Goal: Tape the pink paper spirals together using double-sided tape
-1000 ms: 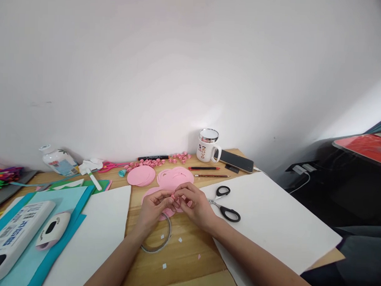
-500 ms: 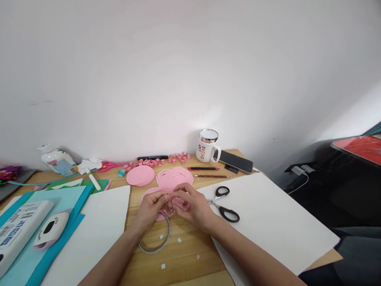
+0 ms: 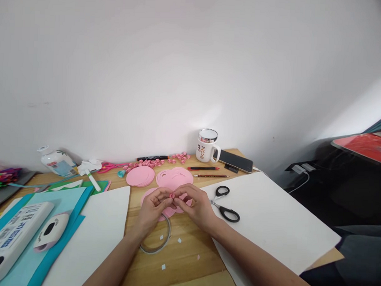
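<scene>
Between the fingertips of both hands is a small rolled pink paper curl [image 3: 172,195]. My left hand [image 3: 153,206] pinches it from the left, and my right hand [image 3: 194,205] grips it from the right. Under and behind the hands lie pink paper circles [image 3: 176,178], some with cut-out centres. A roll of tape [image 3: 155,251] lies flat just below my left hand. Black-handled scissors [image 3: 228,214] rest to the right of my right hand, their blades partly hidden by it. Several similar pink rolls [image 3: 150,163] are heaped near the wall.
A white mug [image 3: 205,150] and a phone [image 3: 236,161] stand by the wall. White sheets [image 3: 269,221] cover the right side. On the left are teal paper [image 3: 70,197], a white box [image 3: 15,237], a white bottle [image 3: 57,160] and a glue pen [image 3: 93,181].
The fingertips have shifted slightly around the pink curl, which now shows more clearly between them. Everything else on the table stays in place.
</scene>
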Available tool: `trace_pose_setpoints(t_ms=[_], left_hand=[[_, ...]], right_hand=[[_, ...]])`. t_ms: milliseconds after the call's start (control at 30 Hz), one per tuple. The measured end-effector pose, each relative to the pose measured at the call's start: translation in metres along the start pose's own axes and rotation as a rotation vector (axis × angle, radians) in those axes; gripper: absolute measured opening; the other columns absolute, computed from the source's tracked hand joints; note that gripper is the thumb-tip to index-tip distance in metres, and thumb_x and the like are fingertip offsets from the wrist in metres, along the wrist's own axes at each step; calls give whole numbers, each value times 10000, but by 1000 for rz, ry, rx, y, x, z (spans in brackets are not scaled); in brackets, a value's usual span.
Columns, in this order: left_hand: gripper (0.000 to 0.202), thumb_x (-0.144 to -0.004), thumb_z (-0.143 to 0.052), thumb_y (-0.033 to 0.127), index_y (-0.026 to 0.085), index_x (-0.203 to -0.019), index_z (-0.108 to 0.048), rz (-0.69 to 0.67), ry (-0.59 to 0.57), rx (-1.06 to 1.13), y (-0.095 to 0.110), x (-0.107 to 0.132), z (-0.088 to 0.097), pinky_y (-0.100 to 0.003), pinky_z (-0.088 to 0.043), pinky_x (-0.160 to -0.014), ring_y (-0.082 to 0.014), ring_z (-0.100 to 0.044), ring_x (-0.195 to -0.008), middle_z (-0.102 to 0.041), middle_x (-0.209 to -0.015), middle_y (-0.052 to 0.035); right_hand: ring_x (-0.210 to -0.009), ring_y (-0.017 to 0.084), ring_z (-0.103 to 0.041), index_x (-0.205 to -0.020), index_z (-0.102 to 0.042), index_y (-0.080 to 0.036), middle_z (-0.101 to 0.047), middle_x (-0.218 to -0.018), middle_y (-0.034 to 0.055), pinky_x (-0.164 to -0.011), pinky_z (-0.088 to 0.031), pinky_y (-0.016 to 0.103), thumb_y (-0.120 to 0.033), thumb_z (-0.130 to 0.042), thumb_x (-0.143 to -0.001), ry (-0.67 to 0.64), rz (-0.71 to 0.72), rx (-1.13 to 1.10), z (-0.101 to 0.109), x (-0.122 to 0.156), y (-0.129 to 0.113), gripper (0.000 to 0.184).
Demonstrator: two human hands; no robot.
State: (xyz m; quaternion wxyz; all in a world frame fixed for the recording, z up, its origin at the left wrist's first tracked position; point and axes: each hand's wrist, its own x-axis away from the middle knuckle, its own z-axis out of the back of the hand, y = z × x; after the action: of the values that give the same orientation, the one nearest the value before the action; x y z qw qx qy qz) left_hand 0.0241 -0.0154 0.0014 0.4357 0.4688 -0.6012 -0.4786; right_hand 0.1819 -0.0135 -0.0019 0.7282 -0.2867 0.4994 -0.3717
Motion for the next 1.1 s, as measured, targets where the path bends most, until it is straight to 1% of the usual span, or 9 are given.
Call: trace_pose_setpoints(t_ms=[167,300,433,533,633,767,867,967,1100], left_hand=[[249,-698,-675,257,145,-901,-585,-16,-62,62,0,0,-1,-332,-513,-723,-189,-647,-761,-679,-899,-75],[263,-726,-650,281,137,-939,-597,14,-108,70,1,2,-2,-340,-517,-715,-206,-651,-776,-683,-923,-97],[300,-731,-637,328,141,-965,-620,61,-116,35,0,3,-1,-327,-515,-691,-214,-653,-774,-695,-895,-97],[295,-762,-590,370,130,-924,-643,78,-104,-9,-1,3,-1,-312,-512,-657,-210,-655,-741,-703,-828,-93],[312,-788,-546,386,119,-909,-653,29,-127,3,1,3,-2,-313,-508,-658,-207,-651,-732,-701,-798,-96],[357,-699,-649,321,152,-1012,-623,-36,-24,-69,8,4,-5,-292,-509,-628,-184,-641,-678,-696,-809,-67],[289,-672,-663,299,152,-921,-654,-56,48,-160,11,5,-6,-260,-501,-571,-167,-622,-632,-678,-743,-46],[184,-670,-661,282,154,-803,-669,-50,75,-209,12,5,-5,-228,-476,-518,-152,-603,-606,-652,-680,-26],[165,-656,-671,272,154,-771,-659,-74,61,-159,14,5,-5,-235,-477,-573,-144,-602,-611,-659,-691,-24]], right_hand=[[-742,132,-572,-856,-615,-215,-602,-847,34,-621,-500,240,-195,-578,-762,34,26,15,1,0,-3,103],[-748,135,-576,-864,-633,-227,-596,-864,40,-649,-495,256,-219,-592,-764,52,77,44,0,0,0,108],[-743,131,-580,-849,-650,-244,-592,-871,37,-637,-486,247,-222,-594,-764,36,100,89,-1,2,6,104],[-766,135,-579,-812,-650,-236,-594,-879,40,-652,-486,251,-215,-584,-769,36,93,79,-2,1,6,82],[-792,142,-579,-807,-632,-216,-598,-887,48,-646,-496,251,-217,-581,-764,53,35,-22,0,-1,3,67],[-821,144,-582,-794,-620,-191,-582,-951,64,-585,-502,219,-261,-593,-751,20,-139,-194,3,-5,-1,86],[-834,141,-586,-774,-616,-181,-588,-956,60,-591,-497,210,-291,-586,-759,-82,-232,-251,4,-6,-2,115],[-789,129,-592,-806,-603,-182,-600,-928,42,-591,-496,211,-286,-615,-733,-138,-264,-288,4,-5,-2,127],[-717,117,-601,-829,-594,-184,-607,-893,28,-574,-494,214,-284,-636,-711,-150,-292,-348,3,-5,-1,160]])
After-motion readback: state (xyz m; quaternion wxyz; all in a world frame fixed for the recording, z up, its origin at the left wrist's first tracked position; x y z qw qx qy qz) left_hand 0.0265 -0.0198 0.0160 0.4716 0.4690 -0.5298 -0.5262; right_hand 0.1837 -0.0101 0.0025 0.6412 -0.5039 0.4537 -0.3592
